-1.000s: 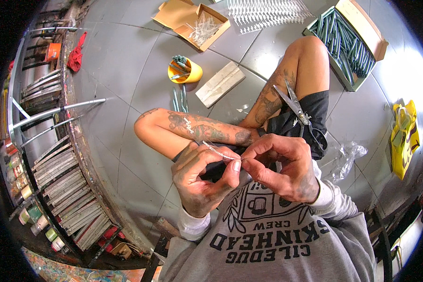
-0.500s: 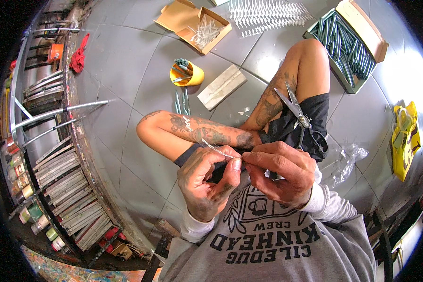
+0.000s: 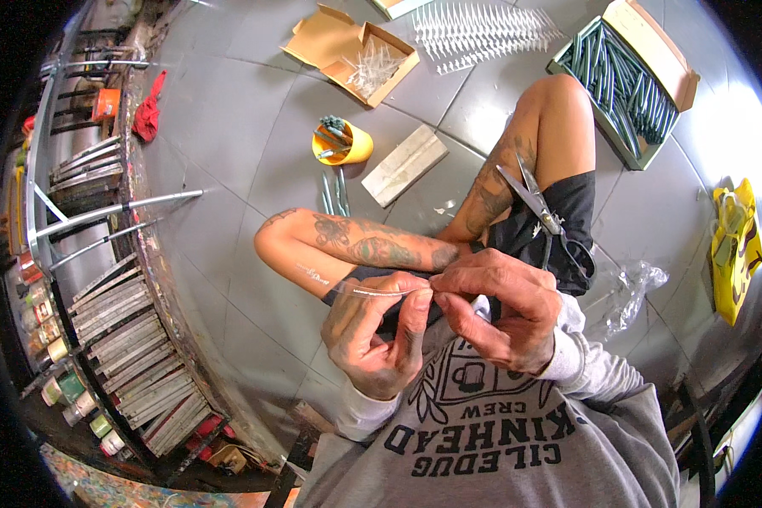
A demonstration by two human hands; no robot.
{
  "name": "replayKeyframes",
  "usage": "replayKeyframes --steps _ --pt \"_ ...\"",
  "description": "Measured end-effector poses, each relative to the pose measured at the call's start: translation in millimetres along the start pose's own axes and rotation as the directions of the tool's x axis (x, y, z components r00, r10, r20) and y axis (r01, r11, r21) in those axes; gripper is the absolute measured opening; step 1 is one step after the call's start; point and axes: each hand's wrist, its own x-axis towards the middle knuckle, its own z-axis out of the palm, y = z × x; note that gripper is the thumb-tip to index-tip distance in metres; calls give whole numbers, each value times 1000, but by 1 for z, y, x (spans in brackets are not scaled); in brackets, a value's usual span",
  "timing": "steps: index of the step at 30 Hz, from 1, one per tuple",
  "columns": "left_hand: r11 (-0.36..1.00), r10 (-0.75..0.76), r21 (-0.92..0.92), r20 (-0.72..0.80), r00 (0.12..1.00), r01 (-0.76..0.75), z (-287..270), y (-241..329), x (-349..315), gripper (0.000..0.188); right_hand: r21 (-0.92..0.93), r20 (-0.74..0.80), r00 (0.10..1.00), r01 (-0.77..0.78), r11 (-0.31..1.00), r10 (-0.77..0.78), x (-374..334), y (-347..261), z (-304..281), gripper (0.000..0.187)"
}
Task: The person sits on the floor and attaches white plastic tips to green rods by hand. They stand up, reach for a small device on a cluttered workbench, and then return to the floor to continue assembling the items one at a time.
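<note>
A thin clear plastic strip with white print curves leftward over the fingers of my left hand, which pinches it between thumb and forefinger. Meeting it at the fingertips, my right hand is closed in a pinch too; whatever lies right between its tips is too small to make out. Open-bladed scissors with dark handles rest on my right thigh, beyond the right hand. Both hands are above my lap, in front of the grey sweatshirt.
A yellow cup holds dark pens, with several pens beside it. Nearby are a wooden block, a carton of clear strips, printed clear sheets, a box of dark green pens, crumpled plastic and a yellow bag. Racks stand left.
The strip has swung so its free end trails farther left over my left hand. Both hands stay pinched together, my left fingers shifted slightly. The view has shifted a little.
</note>
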Motion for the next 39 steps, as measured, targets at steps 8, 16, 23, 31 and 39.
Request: replayKeyframes --steps 8,16,23,31,39 --pt "996 44 80 -36 998 -41 1 6 4 7 -10 -35 993 110 994 -110 2 8 2 17" --pt "996 40 87 -32 999 -37 4 8 6 7 45 -61 980 195 980 -192 4 19 1 13" --pt "997 13 75 -40 999 -10 4 10 7 9 106 -54 998 27 994 -21 1 10 2 13" --pt "996 -43 72 -20 999 44 1 11 3 16 177 -11 1000 -16 984 19 0 11 1 12" --pt "1000 -11 -8 -45 999 11 3 5 6 13 71 -18 1000 18 997 -16 2 6 -1 14"
